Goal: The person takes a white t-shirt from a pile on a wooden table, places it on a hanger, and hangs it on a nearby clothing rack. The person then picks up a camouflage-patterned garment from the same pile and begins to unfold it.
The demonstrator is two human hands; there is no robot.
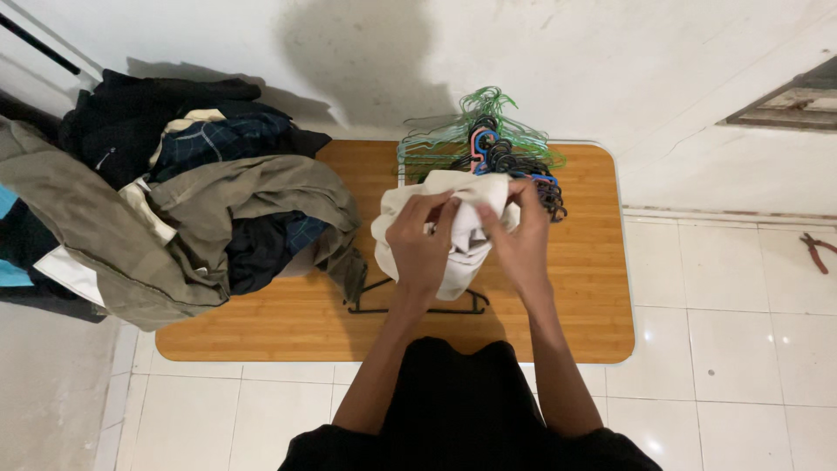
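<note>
Bamboo-toned wood makes up the low counter (593, 296), a rounded slab with a pale edge that rests on glossy white floor tiles (741, 349) and is pushed against a scuffed white wall (567, 61) where a dark shadow falls. We have both hands over the middle of it: our left hand (421, 249) and right hand (520, 237) each close their grip on a cream garment (466, 240), fingers pinching bunched cloth near its top, held just above the board. Under the garment a black hanger (418, 307) lies flat on the wood, its bar showing beneath our wrists. Behind the cloth, at the wall side, sits a tangle of hangers (488, 139) in green, black, blue and pink. To the left, a heap of clothes (200, 209) in olive, navy plaid and black spills over the counter's end. Far right, red-handled pliers (817, 251) lie on the tiles, well apart from everything.
</note>
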